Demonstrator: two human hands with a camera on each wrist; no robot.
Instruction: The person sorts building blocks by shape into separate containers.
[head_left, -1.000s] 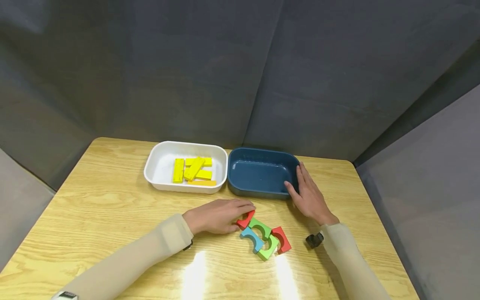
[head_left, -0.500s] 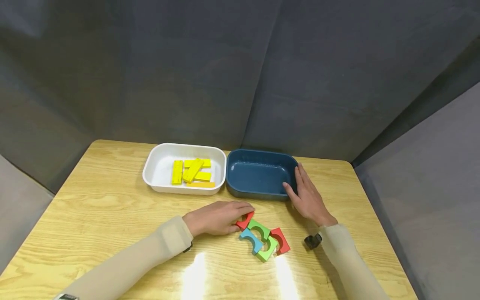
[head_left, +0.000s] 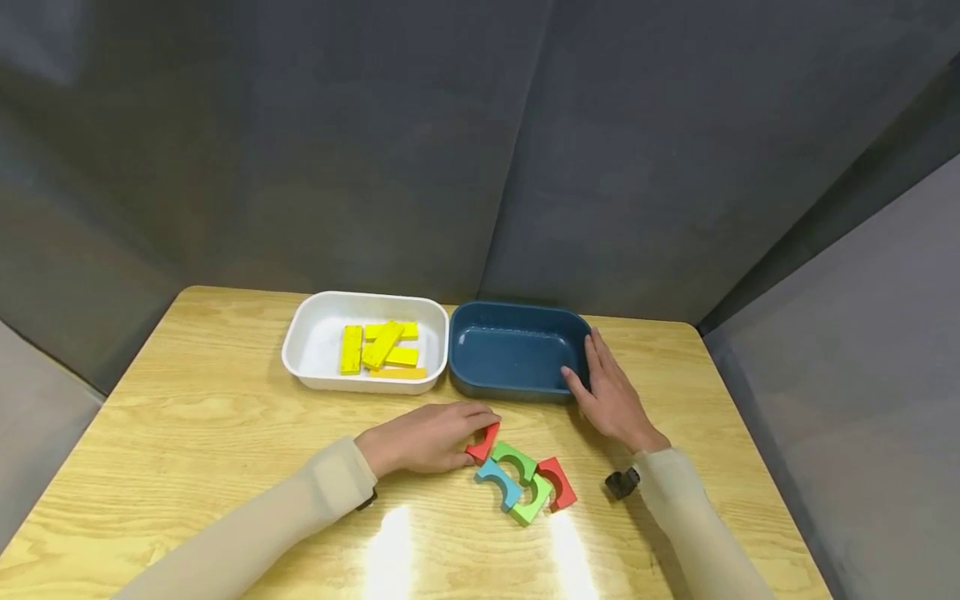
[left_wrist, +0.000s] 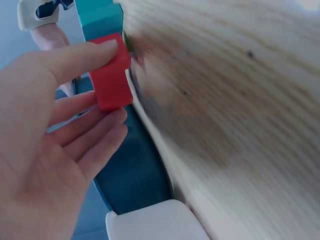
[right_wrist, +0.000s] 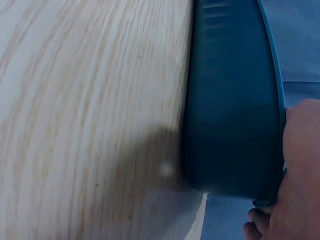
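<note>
In the head view, my left hand [head_left: 427, 436] pinches a red arch block [head_left: 487, 444] between thumb and fingers, just above the table. Right beside it lies a cluster of arch blocks: a green arch block [head_left: 519, 457], a blue arch block [head_left: 505, 483], a lighter green arch block [head_left: 539, 502] and a second red arch block [head_left: 562, 485]. The left wrist view shows my thumb on one face of the held red block [left_wrist: 112, 82]. My right hand [head_left: 617, 402] rests with extended fingers against the right end of a dark blue bin [head_left: 517, 392], thumb at its front rim.
A white bin [head_left: 360, 384] stands against the blue bin's left side and holds several yellow rectangular blocks [head_left: 351, 350]. Both bins sit near the back edge of the wooden table [head_left: 225, 400]. Grey curtains [head_left: 337, 150] rise behind.
The held red block has shifted slightly left, and a small gap now shows between it and the green arch block. The right hand stays against the blue bin. The head view has drifted slightly.
</note>
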